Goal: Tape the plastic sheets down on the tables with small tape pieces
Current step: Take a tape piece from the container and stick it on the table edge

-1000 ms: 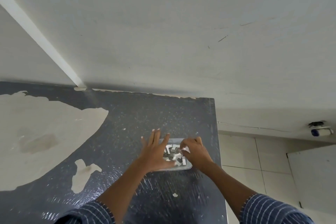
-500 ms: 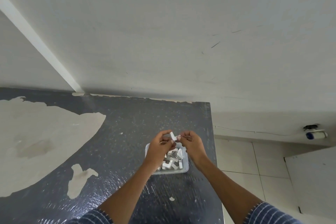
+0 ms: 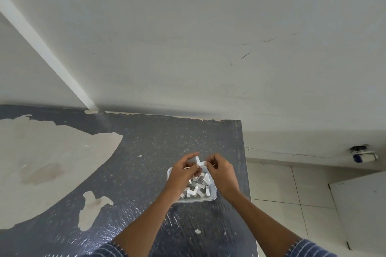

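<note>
A small white tape piece (image 3: 199, 161) is held up between both hands, just above a clear plastic tray (image 3: 212, 197) that holds several white tape pieces (image 3: 195, 191). My left hand (image 3: 183, 175) pinches the piece's left side and my right hand (image 3: 222, 170) pinches its right end. The tray sits near the right edge of a dark, worn table (image 3: 135, 162). A thin clear plastic sheet (image 3: 183, 225) lies over the table; its wrinkles shine near the front.
The table's right edge (image 3: 246, 173) runs close beside my right hand, with tiled floor (image 3: 277, 185) beyond it. A white wall (image 3: 208, 48) rises behind the table. Large pale patches (image 3: 41, 169) of peeled surface cover the table's left. A white panel (image 3: 359, 210) stands at far right.
Both hands were down in the tray a second ago. They have lifted out with one tape piece and now hold it between them above the tray.
</note>
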A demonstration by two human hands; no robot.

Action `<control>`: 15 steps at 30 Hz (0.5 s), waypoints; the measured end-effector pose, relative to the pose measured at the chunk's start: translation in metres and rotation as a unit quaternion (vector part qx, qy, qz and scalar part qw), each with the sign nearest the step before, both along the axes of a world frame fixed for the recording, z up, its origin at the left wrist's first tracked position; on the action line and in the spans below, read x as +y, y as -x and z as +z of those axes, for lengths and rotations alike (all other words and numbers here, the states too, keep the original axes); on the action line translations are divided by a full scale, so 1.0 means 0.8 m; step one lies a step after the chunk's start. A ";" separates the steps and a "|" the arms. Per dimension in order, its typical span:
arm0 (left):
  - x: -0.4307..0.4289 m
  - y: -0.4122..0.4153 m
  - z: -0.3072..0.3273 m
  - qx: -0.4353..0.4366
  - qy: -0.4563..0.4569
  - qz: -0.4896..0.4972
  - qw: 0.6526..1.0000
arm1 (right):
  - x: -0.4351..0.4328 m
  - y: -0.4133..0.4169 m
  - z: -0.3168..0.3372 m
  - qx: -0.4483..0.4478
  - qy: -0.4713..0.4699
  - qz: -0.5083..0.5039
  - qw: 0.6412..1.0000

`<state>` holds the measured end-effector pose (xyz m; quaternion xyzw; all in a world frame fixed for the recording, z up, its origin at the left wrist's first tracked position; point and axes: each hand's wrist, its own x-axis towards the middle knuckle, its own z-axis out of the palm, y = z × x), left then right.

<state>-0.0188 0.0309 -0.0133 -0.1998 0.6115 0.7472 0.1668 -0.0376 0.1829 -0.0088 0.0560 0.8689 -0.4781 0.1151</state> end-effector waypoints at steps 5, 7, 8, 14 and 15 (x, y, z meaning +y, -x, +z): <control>-0.004 0.003 -0.005 -0.007 -0.009 -0.013 1.000 | 0.001 -0.001 -0.005 0.033 -0.058 0.056 0.996; -0.006 0.002 -0.004 -0.004 -0.003 -0.024 1.000 | 0.000 -0.001 -0.006 0.042 -0.055 0.066 0.995; -0.008 0.002 -0.004 -0.001 0.004 -0.030 1.000 | -0.001 0.000 -0.006 0.041 -0.036 0.060 0.997; -0.018 0.005 0.000 0.021 0.054 -0.080 0.995 | -0.004 0.005 -0.001 -0.040 0.036 0.030 0.998; -0.020 0.005 0.001 0.023 0.060 -0.091 0.994 | -0.004 0.006 -0.002 -0.048 0.038 0.030 0.998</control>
